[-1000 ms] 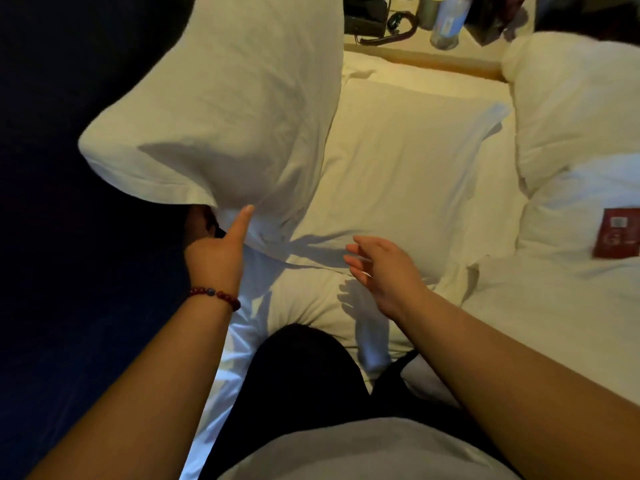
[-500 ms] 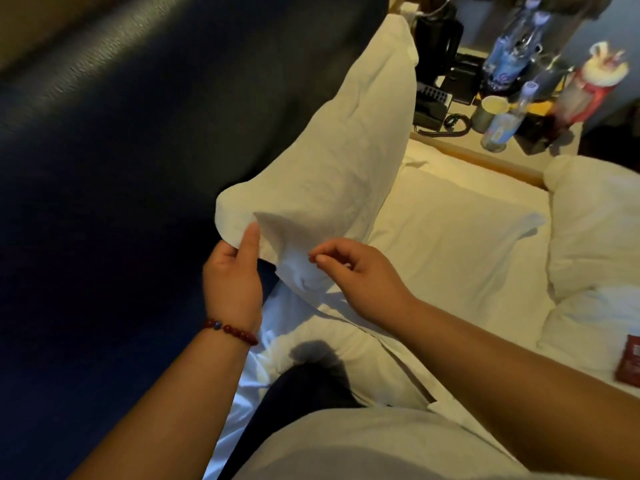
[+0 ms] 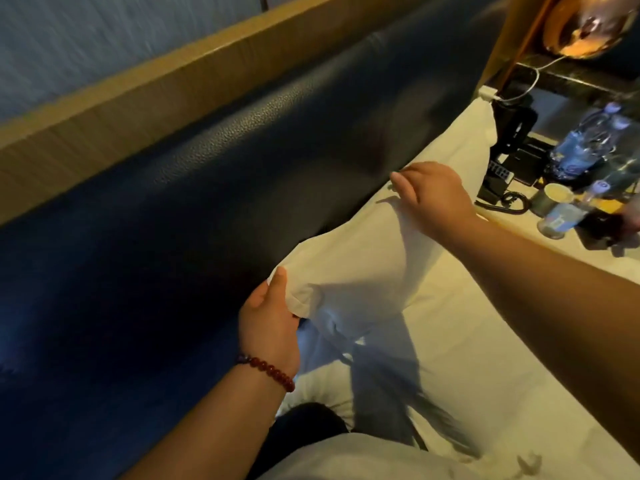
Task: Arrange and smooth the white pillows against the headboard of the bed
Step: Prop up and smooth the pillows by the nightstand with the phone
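Note:
A white pillow (image 3: 367, 258) stands on its long edge, leaning against the dark blue padded headboard (image 3: 207, 202). My left hand (image 3: 270, 320), with a red bead bracelet at the wrist, grips the pillow's near corner, thumb on top. My right hand (image 3: 433, 192) rests on the pillow's upper edge further along, fingers bent over the top by the headboard. A second white pillow (image 3: 464, 306) lies flat on the bed beneath my right forearm.
A wooden rail (image 3: 173, 77) tops the headboard. The bedside table (image 3: 540, 244) at the right carries a black telephone (image 3: 502, 181), water bottles (image 3: 585, 143), a cup (image 3: 554, 199) and a copper lamp (image 3: 585, 22). My dark-trousered knee (image 3: 308, 424) is on the sheet.
The pillow has swung from hanging in the air to leaning on the headboard. My right hand moved from its lower corner up to its top edge. The camera view tilted up.

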Demonstrator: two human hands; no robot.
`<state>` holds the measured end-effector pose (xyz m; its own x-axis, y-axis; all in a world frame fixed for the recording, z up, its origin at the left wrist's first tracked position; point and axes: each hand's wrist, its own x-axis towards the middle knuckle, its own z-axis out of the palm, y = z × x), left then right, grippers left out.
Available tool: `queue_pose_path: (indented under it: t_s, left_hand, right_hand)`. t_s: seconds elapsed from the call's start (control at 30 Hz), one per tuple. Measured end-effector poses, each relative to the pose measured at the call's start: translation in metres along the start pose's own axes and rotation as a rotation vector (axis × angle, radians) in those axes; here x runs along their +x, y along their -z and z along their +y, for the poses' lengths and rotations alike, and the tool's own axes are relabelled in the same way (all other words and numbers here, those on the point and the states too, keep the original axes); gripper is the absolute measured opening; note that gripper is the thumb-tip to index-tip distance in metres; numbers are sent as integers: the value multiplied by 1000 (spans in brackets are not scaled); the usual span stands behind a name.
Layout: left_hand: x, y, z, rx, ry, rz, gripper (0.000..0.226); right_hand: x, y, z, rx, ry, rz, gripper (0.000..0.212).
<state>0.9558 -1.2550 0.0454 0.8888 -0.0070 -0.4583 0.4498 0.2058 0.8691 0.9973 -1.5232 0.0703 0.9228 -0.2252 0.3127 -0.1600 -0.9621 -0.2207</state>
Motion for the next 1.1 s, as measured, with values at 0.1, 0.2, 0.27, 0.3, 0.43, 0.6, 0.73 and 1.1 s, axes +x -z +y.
queue_pose_path:
  t_s: [0.1,0.2,0.27,0.3,0.43,0.6,0.73,1.1]
  left_hand:
    - [1,1,-4,2,6,31,17]
    - [0,2,-5,-14,4,-8,18]
    - [0,2,-7,26,-20,30,21]
    - [0,2,-8,50,-34,53,21]
    - [0,7,-16,84,26,130,15]
    - [7,18,-14,156,112,171,21]
    - [3,24,-11,275,74,180,18]
    - [-9,33,-14,268,-114,149,17]
  right_hand:
    - [-14,1,-45,46,224,168,41]
    - [-52,-16,-80,125,698,46,35]
    - [-56,-26,-69,26,873,-146,38]
    - [-48,-28,-54,-19,866,-194,44]
    - [-11,-19,-3,-131,448,-284,70]
    - [-11,-19,-2,-137,320,-292,71]
    - [-9,-17,-1,-139,312,-319,73]
    - [-12,-19,-1,-146,298,-375,71]
